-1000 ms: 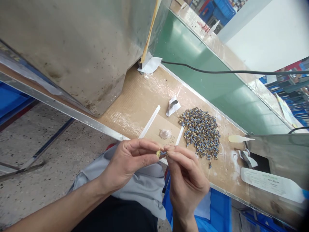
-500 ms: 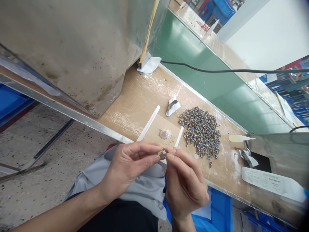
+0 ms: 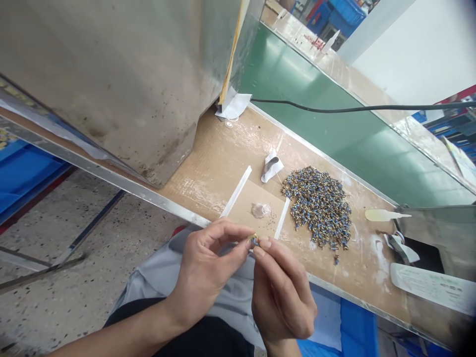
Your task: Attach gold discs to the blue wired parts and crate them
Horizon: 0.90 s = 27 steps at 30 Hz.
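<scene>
A small blue and yellow piece (image 3: 254, 240) is pinched between my two hands, just in front of the table edge. My left hand (image 3: 211, 263) grips it with thumb and forefinger from the left. From the right, the closed fingertips of my right hand (image 3: 284, 292) meet the same piece; whether they hold something else is too small to make out. Beyond them, a clear round lump (image 3: 261, 210) sits on a taped cardboard patch (image 3: 243, 203), with tiny specks beside it. A large pile of small blue and gold pieces (image 3: 320, 206) lies to the right, one piece (image 3: 336, 260) apart from it.
A crumpled white paper with a dark strip (image 3: 271, 166) stands behind the patch. On the right are a small nozzle bottle (image 3: 383, 214), a black flat object (image 3: 424, 253) and a large white bottle (image 3: 433, 285). A metal housing (image 3: 122, 89) fills the left; a cable (image 3: 316, 107) crosses behind.
The view has shifted slightly, so the table things sit further right. The small piece has turned between my fingertips, and my left thumb and forefinger have changed their angle a little.
</scene>
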Motion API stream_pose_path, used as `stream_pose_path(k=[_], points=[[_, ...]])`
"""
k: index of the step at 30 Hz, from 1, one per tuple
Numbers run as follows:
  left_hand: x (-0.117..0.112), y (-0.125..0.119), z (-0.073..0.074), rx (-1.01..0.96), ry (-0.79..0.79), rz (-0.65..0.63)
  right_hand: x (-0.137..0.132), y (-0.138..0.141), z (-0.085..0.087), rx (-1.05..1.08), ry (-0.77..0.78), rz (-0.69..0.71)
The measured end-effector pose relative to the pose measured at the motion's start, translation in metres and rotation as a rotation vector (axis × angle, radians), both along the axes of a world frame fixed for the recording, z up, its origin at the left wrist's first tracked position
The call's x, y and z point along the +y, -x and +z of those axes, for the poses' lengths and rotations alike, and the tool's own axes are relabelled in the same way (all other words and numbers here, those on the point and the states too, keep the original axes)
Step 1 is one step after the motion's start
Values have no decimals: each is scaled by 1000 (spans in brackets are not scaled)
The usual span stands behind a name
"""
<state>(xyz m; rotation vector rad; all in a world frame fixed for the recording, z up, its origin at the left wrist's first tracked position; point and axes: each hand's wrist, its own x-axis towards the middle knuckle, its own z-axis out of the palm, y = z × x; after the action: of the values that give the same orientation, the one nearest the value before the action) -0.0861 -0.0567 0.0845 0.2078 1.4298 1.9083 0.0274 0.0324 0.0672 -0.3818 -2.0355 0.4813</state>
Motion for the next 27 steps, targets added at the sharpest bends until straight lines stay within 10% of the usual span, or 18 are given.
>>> stream_pose_path(k=[10, 18, 27], points=[[2, 1, 2, 77, 188, 5, 1, -9, -3, -32, 33, 104], [3, -7, 3, 207, 241, -62, 18, -18, 12, -155, 678, 88], [7, -21, 6, 253, 284, -150, 19, -38, 7, -63, 794, 144]])
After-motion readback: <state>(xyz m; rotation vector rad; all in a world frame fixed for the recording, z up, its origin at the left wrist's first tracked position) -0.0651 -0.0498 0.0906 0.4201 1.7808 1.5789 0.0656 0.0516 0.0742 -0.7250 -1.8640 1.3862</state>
